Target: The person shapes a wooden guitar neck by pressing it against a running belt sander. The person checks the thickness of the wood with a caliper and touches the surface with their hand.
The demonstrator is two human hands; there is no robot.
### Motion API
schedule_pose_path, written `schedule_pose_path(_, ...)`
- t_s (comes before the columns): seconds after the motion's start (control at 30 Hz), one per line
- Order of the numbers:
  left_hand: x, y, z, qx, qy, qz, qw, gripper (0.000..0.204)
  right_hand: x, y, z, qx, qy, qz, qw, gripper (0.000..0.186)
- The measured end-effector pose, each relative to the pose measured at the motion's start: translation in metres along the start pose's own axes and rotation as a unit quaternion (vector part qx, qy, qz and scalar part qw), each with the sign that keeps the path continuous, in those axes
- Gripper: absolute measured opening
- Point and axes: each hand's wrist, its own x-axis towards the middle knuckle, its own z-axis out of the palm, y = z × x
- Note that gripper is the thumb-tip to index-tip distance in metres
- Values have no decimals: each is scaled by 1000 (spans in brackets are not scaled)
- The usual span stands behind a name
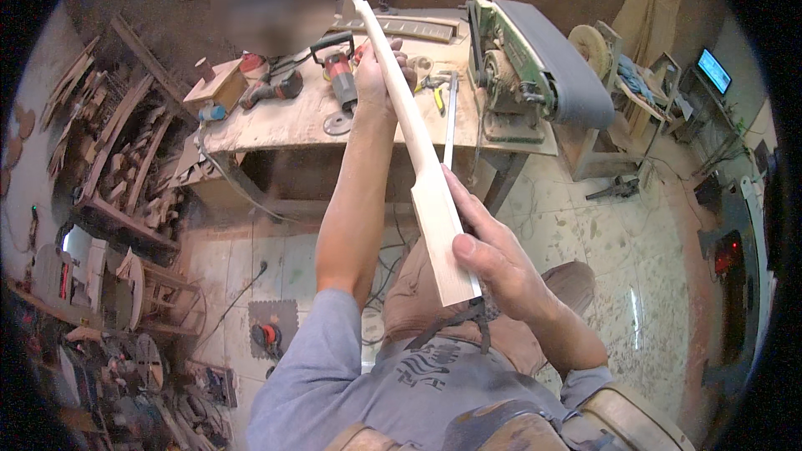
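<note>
A pale, bare-wood guitar neck [407,117] is held out lengthwise in front of me, over the near edge of the workbench [292,135]. Its narrow headstock end points away and its thick, squared heel lies near my lap. Far along the shaft, my left hand [376,79] grips it from the left, with some fingers showing on the other side. Close to the heel, my right hand [501,259] holds its right edge, thumb on the upper face and the other fingers along the side, partly hidden.
On the bench are a red-and-black power tool [341,79], a cordless drill [271,90], yellow-handled pliers [439,100] and a metal straightedge [451,121]. A green belt sander [547,58] stands at right, wood-filled shelves [125,159] at left. Cables cross the tiled floor [535,209].
</note>
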Motion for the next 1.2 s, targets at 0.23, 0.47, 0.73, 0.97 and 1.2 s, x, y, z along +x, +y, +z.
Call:
schedule_pose_path(0.23,2,-11,48,-22,89,-9,996,33,0,-21,-9,82,-3,-24,996,99)
schedule_pose_path(0.47,-6,-15,53,3,32,0,999,25,-4,-36,-6,105,-2,-40,994,94)
schedule_pose_path(0.73,-2,-13,55,-15,31,-16,999,24,-7,-52,-10,131,0,-37,991,91)
schedule_pose_path(0.97,7,-5,47,-30,1,-39,999,22,-8,-56,-13,116,-7,-54,992,87)
schedule_pose_path(1.2,7,-12,53,-49,-22,-48,997,20,-7,-60,-15,124,6,-69,990,85)
